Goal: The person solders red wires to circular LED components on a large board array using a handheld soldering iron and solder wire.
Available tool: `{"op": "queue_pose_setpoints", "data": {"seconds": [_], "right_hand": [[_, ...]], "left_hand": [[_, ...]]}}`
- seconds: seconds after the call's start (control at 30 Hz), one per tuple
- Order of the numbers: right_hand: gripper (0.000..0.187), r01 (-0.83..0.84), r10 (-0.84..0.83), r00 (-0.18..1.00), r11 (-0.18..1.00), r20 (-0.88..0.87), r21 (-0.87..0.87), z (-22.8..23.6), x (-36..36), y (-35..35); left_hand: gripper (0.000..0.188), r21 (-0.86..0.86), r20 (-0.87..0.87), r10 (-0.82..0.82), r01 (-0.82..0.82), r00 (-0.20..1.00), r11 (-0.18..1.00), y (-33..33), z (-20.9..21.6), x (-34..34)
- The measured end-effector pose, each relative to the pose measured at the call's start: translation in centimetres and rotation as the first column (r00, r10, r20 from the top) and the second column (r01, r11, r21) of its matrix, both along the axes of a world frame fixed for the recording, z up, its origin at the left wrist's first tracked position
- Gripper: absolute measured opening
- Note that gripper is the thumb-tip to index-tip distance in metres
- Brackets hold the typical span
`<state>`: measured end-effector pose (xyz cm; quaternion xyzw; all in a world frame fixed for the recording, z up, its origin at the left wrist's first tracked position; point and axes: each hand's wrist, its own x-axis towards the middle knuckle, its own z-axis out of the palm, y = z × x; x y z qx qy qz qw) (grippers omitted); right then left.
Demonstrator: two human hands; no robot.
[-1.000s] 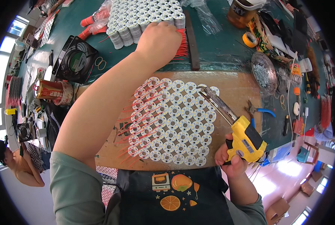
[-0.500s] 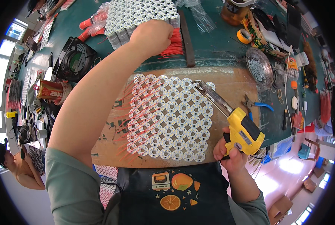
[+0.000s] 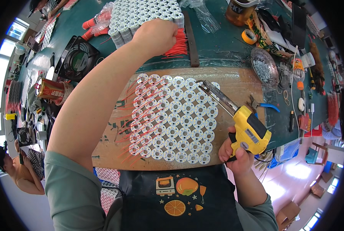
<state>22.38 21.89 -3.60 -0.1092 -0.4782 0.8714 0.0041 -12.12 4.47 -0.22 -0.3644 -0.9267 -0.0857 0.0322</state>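
Note:
My right hand [image 3: 237,154] is wrapped round the grip of a yellow and black soldering gun [image 3: 252,131]. The gun's metal tip reaches over the upper right of a grid of round white LED boards [image 3: 174,119] lying on a brown board [image 3: 241,84]. Thin red wires [image 3: 139,115] run from the boards in the left columns. My left hand [image 3: 156,36] is stretched far forward, curled at a bundle of red wires [image 3: 179,46] beside tall stacks of round LED boards [image 3: 141,11]. Its fingertips are mostly hidden, so what they hold cannot be made out.
A dark metal bar [image 3: 191,42] lies right of the wire bundle. Blue-handled cutters [image 3: 268,106], a metal bowl of pale bits [image 3: 265,69] and yellow tape [image 3: 249,37] sit at right. A black fan [image 3: 77,57] and a red can [image 3: 49,90] stand at left.
The view has shifted slightly. Both hands stay in nearly the same places, the left at the red wires and the right round the soldering gun.

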Motion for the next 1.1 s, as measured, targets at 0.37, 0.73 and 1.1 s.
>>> {"op": "queue_pose_setpoints", "data": {"seconds": [0.37,0.73,1.1], "right_hand": [[0.074,0.018,-0.017,1.0,0.995,-0.006,0.094,0.1,-0.2,-0.2],[0.071,0.034,-0.027,0.998,0.994,-0.065,0.103,-0.2,-0.2,-0.2],[0.075,0.013,-0.009,0.999,0.993,-0.033,0.121,-0.2,1.0,0.0]], "left_hand": [[0.021,0.115,0.004,-0.027,0.026,1.0,0.993,-1.6,1.8,2.2],[0.022,0.399,0.367,0.028,-0.185,0.93,0.898,-5.3,1.8,6.2],[0.016,0.386,0.11,0.004,-0.047,0.994,0.921,-11.3,1.6,18.0]]}}
